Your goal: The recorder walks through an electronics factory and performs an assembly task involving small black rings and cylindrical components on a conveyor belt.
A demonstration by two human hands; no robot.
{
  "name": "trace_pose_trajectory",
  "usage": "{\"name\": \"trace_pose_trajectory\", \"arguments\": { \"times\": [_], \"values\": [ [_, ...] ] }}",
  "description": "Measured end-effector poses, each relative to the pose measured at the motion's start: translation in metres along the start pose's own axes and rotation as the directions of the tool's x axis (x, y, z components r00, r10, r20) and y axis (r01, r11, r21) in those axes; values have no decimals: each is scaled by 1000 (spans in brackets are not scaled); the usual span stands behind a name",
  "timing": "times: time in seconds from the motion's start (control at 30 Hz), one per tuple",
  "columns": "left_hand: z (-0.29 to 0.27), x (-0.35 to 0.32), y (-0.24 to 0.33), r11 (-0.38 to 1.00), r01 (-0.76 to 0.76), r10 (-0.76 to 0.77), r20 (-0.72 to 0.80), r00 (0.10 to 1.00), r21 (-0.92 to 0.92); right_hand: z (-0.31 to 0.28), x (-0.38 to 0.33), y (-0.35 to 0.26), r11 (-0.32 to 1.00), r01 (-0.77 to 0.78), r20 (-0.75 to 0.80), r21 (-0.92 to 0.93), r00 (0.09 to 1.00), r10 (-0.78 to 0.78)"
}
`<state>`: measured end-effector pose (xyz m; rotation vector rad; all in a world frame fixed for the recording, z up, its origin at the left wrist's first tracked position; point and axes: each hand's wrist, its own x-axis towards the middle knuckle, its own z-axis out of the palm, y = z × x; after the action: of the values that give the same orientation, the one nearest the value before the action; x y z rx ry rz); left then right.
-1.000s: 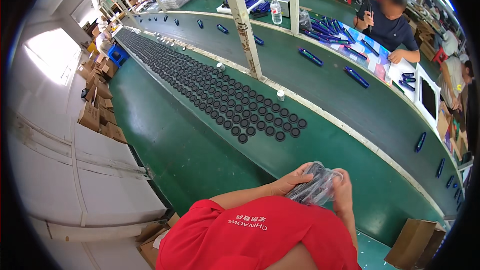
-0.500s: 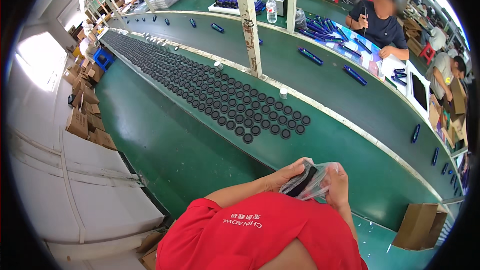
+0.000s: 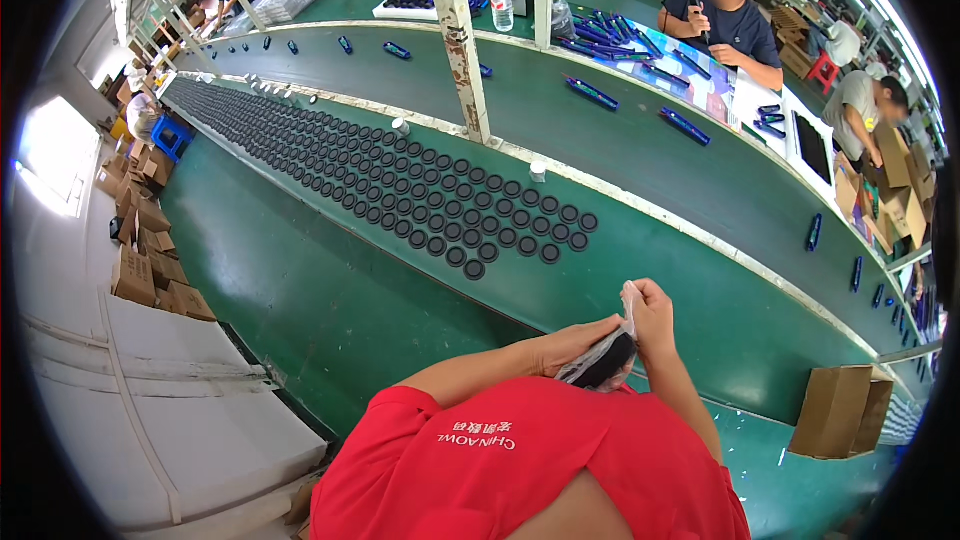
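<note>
Close to my chest, both hands are on a clear plastic bag (image 3: 629, 308). A black object (image 3: 608, 365) with a curved edge shows inside or against the bag; its full shape is hidden. My left hand (image 3: 577, 344) closes on the bag's left side, beside the black object. With fingers pinched together, my right hand (image 3: 653, 316) grips the upper part of the bag. Beyond my hands, black round ring-like parts (image 3: 474, 269) lie in long rows on the green bench (image 3: 640, 240).
A pale-edged divider (image 3: 700, 232) and a post (image 3: 458, 40) separate the bench from a belt carrying blue tubes (image 3: 686, 126). A person (image 3: 735, 20) sits across it. An open cardboard box (image 3: 840, 410) stands at the right; small white containers (image 3: 538, 171) line the divider.
My right hand has gone up and slightly left, drawing the bag's top upward into a narrow bunch. The black object looks wider now. The whole view has shifted slightly.
</note>
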<state>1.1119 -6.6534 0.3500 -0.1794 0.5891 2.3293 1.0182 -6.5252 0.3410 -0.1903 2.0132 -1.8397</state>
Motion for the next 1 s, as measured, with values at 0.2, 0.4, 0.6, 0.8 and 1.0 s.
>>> {"name": "trace_pose_trajectory", "arguments": {
  "times": [0.2,0.4,0.6,0.8,1.0],
  "values": [
    [22,14,-15,915,-180,72,291,954,362,0,11,14,940,-145,444,-309,852,278],
    [26,-7,8,985,-64,45,-120,992,-161,-16,-12,89,859,-510,630,38,680,376],
    [-19,-2,4,934,-220,174,-180,968,-282,-59,-41,40,887,-338,385,315,900,206],
    [3,6,-5,970,-74,-17,-368,930,-230,-14,-56,-40,783,390,457,-484,876,-153],
    [-3,-4,-14,970,-62,-22,-338,941,-235,-21,-77,-35,820,210,521,-533,845,122]
  ]
}}
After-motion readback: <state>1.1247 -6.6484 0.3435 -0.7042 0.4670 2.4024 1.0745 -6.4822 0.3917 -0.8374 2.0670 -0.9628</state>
